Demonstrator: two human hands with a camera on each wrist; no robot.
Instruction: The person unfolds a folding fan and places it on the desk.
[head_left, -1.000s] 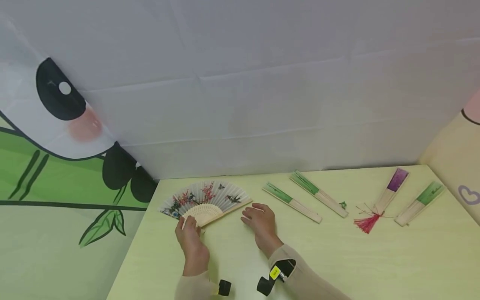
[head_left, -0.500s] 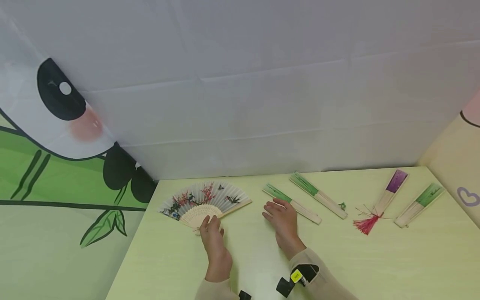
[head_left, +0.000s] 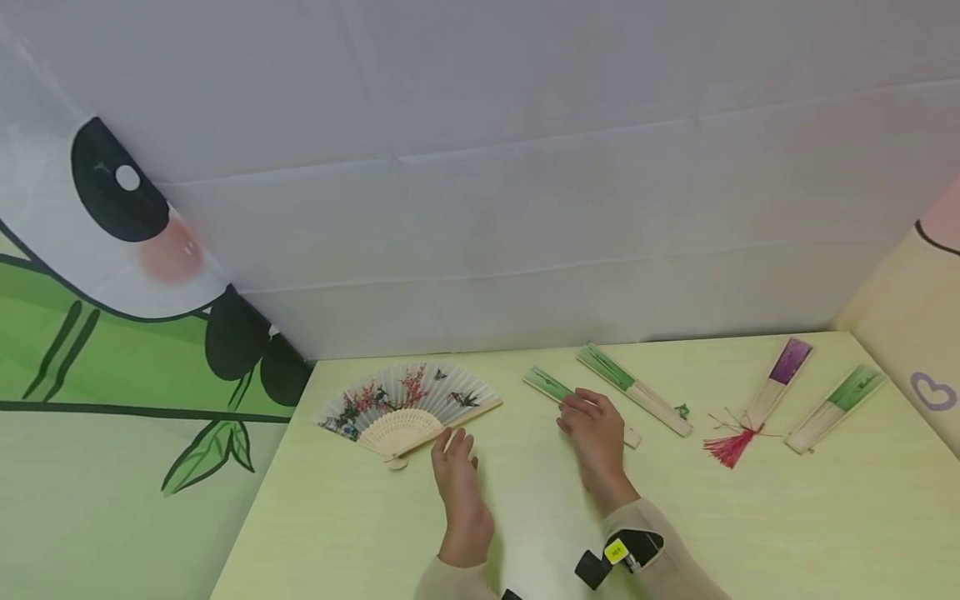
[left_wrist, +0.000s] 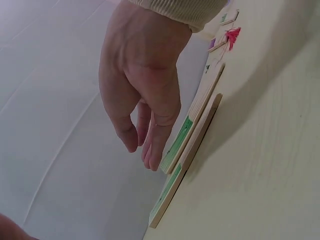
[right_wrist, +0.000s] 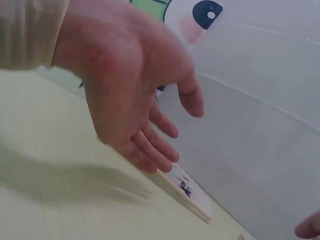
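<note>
In the head view, a folding fan point(head_left: 450, 396) lies spread at the left, pale with red blossoms and birds. My left hand point(head_left: 462, 500) is just right of its pivot end, fingers loosely bent, holding nothing. The right hand point(head_left: 597, 442) hovers over a folded green fan point(head_left: 546, 382), covering its middle; the right wrist view shows the fingers point(right_wrist: 155, 150) relaxed and the palm bare. Another folded green fan point(head_left: 645, 396) lies just beyond. In the left wrist view, the left hand point(left_wrist: 145, 75) hangs above the table, apart from the folded fans.
Farther right lie a folded purple fan point(head_left: 780, 375) with a red tassel point(head_left: 729, 450) and another folded green fan point(head_left: 836, 408). A grey-white cloth wall point(head_left: 480, 250) stands behind the pale table point(head_left: 337, 517). A printed panel point(head_left: 112, 350) stands at the left.
Both hands have moved right, away from the spread fan. The left hand has left the pivot end; the right hand has come over the nearest folded green fan. The fans have stayed put.
</note>
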